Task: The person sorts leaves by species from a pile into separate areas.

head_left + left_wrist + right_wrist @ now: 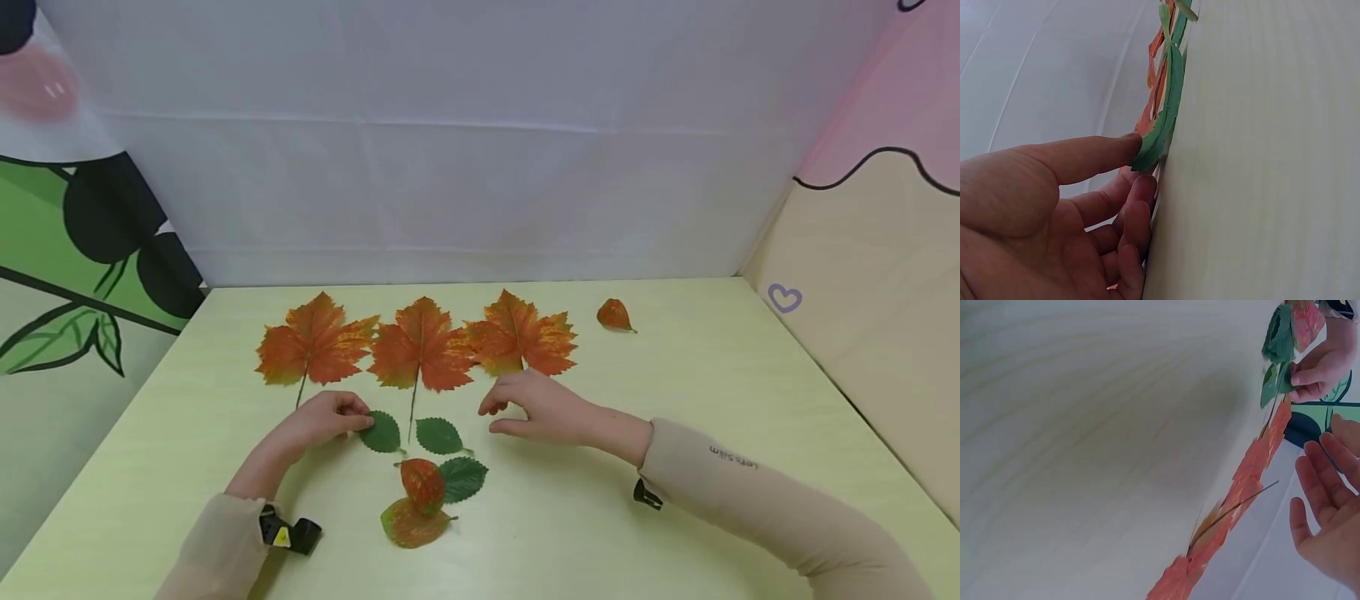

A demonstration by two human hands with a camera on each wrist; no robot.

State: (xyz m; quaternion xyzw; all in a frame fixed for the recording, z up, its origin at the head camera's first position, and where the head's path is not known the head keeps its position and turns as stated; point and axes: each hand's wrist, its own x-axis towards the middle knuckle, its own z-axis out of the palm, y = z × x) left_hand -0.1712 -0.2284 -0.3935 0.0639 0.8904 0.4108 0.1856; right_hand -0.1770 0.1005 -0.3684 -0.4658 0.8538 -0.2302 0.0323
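My left hand (326,421) pinches the edge of a small green leaf (382,432) between thumb and fingers; in the left wrist view the thumb presses on the leaf's tip (1150,147). To its right lies another green leaf (439,436). Just below are a darker green leaf (467,478), a red-orange leaf (422,483) and a yellow-green and orange leaf (412,527), partly overlapping. My right hand (536,408) hovers by the stem end of the right maple leaf (517,333), fingers relaxed and holding nothing. The middle maple leaf (422,346) stands between the hands, stem pointing down.
A third maple leaf (317,342) lies at the left of the row. One small orange leaf (615,315) sits apart at the back right of the pale table (675,367). White cloth (480,183) hangs behind, with printed panels on both sides.
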